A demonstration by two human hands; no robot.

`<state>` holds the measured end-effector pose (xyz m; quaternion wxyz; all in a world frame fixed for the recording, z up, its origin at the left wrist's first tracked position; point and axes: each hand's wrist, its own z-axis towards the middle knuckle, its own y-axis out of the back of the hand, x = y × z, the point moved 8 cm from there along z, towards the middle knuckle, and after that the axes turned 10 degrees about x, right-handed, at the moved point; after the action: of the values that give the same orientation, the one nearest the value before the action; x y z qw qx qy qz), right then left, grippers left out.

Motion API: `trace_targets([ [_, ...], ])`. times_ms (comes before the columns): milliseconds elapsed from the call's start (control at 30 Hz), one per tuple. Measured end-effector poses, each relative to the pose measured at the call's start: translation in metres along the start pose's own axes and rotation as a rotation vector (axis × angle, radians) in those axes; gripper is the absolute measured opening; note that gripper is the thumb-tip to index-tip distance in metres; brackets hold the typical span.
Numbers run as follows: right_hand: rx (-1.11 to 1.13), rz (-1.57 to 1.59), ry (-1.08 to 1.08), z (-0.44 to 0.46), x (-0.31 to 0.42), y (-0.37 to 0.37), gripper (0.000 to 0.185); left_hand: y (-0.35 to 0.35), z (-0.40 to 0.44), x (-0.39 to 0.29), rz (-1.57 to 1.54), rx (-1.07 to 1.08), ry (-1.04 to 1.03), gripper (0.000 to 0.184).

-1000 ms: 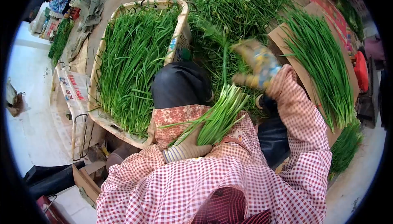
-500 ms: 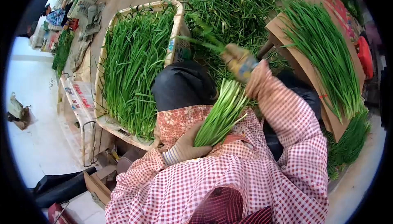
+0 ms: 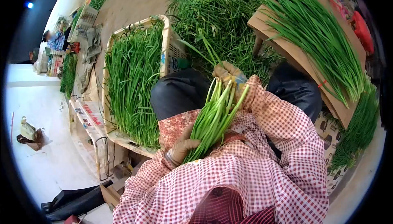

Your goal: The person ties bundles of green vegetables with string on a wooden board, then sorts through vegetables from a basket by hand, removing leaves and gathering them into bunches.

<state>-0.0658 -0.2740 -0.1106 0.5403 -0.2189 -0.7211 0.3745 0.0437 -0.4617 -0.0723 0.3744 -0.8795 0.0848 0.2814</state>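
My gloved left hand (image 3: 182,148) is wrapped round a bunch of garlic chives (image 3: 213,121) above my lap, pale cut ends pointing up and away from me. At those ends is my gloved right hand (image 3: 229,74), its fingers closed on a few loose chive leaves (image 3: 208,52) that stick out to the upper left. Part of the right fingers is hidden behind the stalks.
Upright chives fill a white plastic crate (image 3: 165,48) on the left. A heap of loose green leaves (image 3: 221,11) lies ahead. On the right, chives (image 3: 319,39) rest on a cardboard-topped stand (image 3: 262,23). Another person (image 3: 55,41) is far off at upper left.
My right hand has come slightly lower and left, close over the cut ends, and is no longer blurred. The bunch in my left hand has shifted a little left and its stalks have spread.
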Motion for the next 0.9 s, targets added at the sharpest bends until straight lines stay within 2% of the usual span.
trace_targets([
  [33,0.1,0.017,0.134,0.01,-0.005,0.01,0.015,0.0,0.001,0.001,-0.003,0.003,0.002,0.071],
  [67,0.103,0.02,0.138,0.024,-0.017,0.035,0.015,0.002,0.002,0.002,-0.009,0.005,0.003,0.069],
  [133,0.681,0.353,0.17,0.036,-0.024,0.036,0.026,0.007,0.002,0.007,-0.007,-0.015,0.022,0.063],
  [200,0.275,-0.009,0.229,0.044,-0.022,0.072,0.023,0.013,0.001,0.012,-0.012,-0.096,0.029,0.056],
  [300,-0.448,-0.598,0.195,0.019,0.027,0.099,0.026,0.011,-0.002,0.013,-0.057,-0.039,0.062,0.051],
  [333,-0.479,-0.548,0.178,0.007,0.05,0.1,0.027,0.008,-0.002,0.014,-0.102,0.021,0.076,0.051],
  [367,-0.511,-0.496,0.162,-0.006,0.073,0.1,0.029,0.011,-0.003,0.013,-0.083,-0.031,0.036,0.045],
  [433,-0.127,-0.33,0.244,-0.011,0.097,0.068,0.032,0.013,-0.006,0.016,-0.129,-0.042,0.067,0.047],
  [500,0.176,-0.118,0.173,-0.024,0.091,0.011,0.034,0.015,-0.001,0.02,-0.154,-0.049,0.071,0.048],
  [567,0.228,-0.478,-0.014,-0.036,0.069,-0.045,0.036,0.008,0.002,0.015,-0.153,-0.064,0.047,0.048],
  [600,0.125,-0.949,-0.089,-0.042,0.064,-0.066,0.038,0.007,0.001,0.013,-0.144,-0.087,0.03,0.048],
  [700,0.204,-0.881,-0.22,-0.034,0.019,-0.047,0.049,0.003,0.002,0.009,-0.125,-0.038,0.0,0.049],
  [800,0.181,-0.955,-0.201,-0.042,0.016,-0.052,0.054,0.008,0.0,0.007,-0.077,-0.076,-0.035,0.048],
  [833,0.166,-0.933,-0.273,-0.041,0.012,-0.05,0.068,0.007,0.0,0.008,-0.079,-0.075,-0.035,0.048],
  [867,0.165,-0.938,-0.275,-0.04,0.01,-0.051,0.068,0.009,0.001,0.007,-0.057,-0.097,-0.069,0.048],
  [900,0.174,-0.762,-0.144,-0.04,0.01,-0.055,0.074,0.01,0.001,0.005,-0.036,-0.117,-0.102,0.048],
])
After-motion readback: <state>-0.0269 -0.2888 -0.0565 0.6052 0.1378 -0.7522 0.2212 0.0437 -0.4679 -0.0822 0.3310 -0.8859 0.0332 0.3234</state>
